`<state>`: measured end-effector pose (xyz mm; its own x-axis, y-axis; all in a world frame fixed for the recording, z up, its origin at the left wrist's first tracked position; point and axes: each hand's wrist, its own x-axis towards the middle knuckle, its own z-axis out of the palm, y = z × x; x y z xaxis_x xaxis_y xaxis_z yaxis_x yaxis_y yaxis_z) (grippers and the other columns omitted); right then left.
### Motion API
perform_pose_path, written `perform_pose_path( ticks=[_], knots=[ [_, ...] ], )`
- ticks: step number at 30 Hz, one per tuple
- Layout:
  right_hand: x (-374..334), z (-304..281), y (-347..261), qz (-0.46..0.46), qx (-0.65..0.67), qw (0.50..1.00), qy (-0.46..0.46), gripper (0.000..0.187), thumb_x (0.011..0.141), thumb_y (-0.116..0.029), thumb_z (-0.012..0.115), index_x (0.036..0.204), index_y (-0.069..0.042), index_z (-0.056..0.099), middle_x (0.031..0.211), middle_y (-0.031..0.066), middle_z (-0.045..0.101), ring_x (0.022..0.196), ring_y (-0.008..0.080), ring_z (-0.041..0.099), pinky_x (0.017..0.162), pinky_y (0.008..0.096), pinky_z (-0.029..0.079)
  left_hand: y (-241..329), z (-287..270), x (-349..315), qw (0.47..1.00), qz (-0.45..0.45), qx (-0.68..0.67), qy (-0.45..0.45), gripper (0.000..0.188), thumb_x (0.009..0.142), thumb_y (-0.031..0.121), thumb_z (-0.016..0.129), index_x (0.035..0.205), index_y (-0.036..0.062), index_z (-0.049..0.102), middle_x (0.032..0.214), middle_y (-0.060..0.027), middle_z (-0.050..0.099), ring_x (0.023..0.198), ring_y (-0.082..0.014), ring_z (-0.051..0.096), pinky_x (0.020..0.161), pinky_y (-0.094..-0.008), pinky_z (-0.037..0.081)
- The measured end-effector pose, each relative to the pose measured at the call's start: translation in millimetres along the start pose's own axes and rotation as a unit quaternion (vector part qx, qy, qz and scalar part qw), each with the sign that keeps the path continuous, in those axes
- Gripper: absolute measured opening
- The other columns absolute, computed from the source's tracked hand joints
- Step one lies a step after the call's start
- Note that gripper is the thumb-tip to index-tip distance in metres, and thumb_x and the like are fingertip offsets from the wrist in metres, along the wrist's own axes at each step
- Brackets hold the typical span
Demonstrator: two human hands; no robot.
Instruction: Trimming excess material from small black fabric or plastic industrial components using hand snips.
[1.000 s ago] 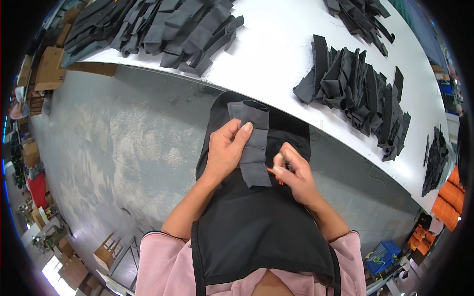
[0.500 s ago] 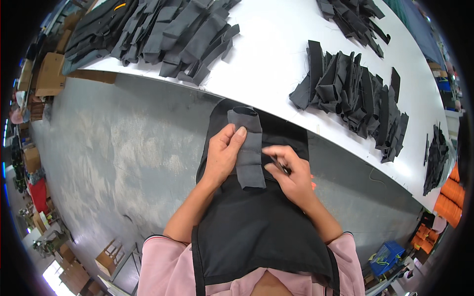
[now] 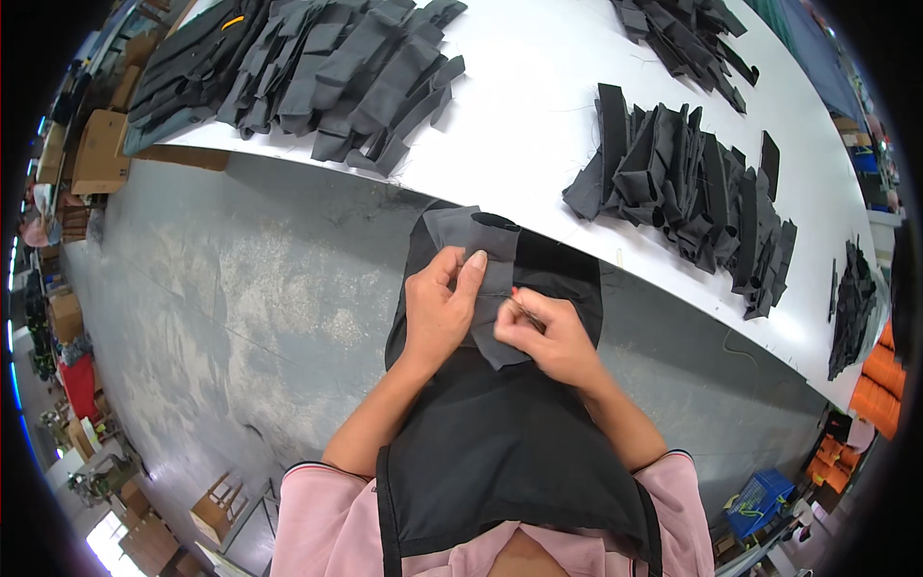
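A grey folded fabric piece (image 3: 495, 274) with stitched cross seams lies over my lap, its far end opening like a flat tube. My left hand (image 3: 444, 303) is closed on its left side, thumb on top and fingers underneath. Close to its right edge, my right hand (image 3: 550, 335) is closed around a slim tool (image 3: 515, 292) with a red tip. That tip meets the fabric's edge by the middle seam; most of the tool is hidden in my fingers. Beneath the piece spreads my black apron (image 3: 510, 433).
A white table (image 3: 519, 106) slants across just beyond my lap. Grey fabric pieces (image 3: 351, 77) lie heaped at its left, with more dark pieces (image 3: 687, 178) at the right. A cardboard box (image 3: 100, 154) stands far left, a blue crate (image 3: 762, 502) lower right.
My right hand has moved left onto the fabric's edge, and the tool's red tip now shows there. The fabric's far end has fanned out to the left, and its lower end has shifted right.
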<state>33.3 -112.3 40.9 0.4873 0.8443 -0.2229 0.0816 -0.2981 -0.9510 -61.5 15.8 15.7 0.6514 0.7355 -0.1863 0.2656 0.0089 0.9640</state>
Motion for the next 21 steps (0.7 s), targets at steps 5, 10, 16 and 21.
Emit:
perform_pose_path(
  ticks=[5, 10, 16, 21],
  knots=[
    [-7.7, -10.5, -1.6, 0.037, 0.077, 0.992, 0.095, 0.012, 0.081, -0.007, 0.065, 0.087, -0.002, 0.056, 0.07, 0.0026, 0.056, 0.061, 0.0085, 0.055, 0.05, 0.0242, 0.041, -0.7, -2.0, 3.5, 0.998, -0.023, -0.056, -0.012, 0.026, 0.092, 0.021, 0.059, 0.08, -0.0017, 0.059, 0.061, 0.0032, 0.051, 0.06, -0.0025, 0.041, 0.052, -0.022, 0.036],
    [-11.7, -19.5, -12.1, -0.081, -0.162, 0.975, 0.125, 0.018, 0.076, -0.004, 0.069, 0.09, -0.003, 0.058, 0.073, 0.0052, 0.057, 0.064, 0.0123, 0.06, 0.056, 0.0251, 0.047, 4.3, 1.1, 1.7, 0.997, -0.022, -0.073, -0.001, 0.026, 0.092, 0.022, 0.059, 0.08, -0.0015, 0.058, 0.061, 0.0047, 0.049, 0.06, -0.0019, 0.038, 0.052, -0.0209, 0.034],
    [-7.2, -19.1, -12.1, -0.159, -0.273, 0.943, 0.102, 0.022, 0.071, -0.013, 0.073, 0.088, -0.006, 0.061, 0.073, 0.0049, 0.056, 0.056, 0.0215, 0.057, 0.049, 0.0307, 0.041, 2.4, 1.2, 1.1, 0.997, -0.034, -0.07, -0.011, 0.029, 0.092, 0.022, 0.059, 0.074, -0.0007, 0.053, 0.06, 0.0062, 0.041, 0.059, -0.0018, 0.033, 0.05, -0.0218, 0.029],
    [-3.8, -17.6, -10.7, -0.225, -0.305, 0.92, 0.105, 0.022, 0.071, -0.014, 0.073, 0.088, -0.006, 0.061, 0.072, 0.0046, 0.056, 0.054, 0.0219, 0.055, 0.048, 0.0303, 0.04, 1.7, 1.3, 0.5, 0.995, -0.045, -0.084, -0.019, 0.031, 0.092, 0.021, 0.059, 0.071, 0.0, 0.049, 0.059, 0.0065, 0.037, 0.059, -0.0019, 0.031, 0.049, -0.0225, 0.026]
  ],
)
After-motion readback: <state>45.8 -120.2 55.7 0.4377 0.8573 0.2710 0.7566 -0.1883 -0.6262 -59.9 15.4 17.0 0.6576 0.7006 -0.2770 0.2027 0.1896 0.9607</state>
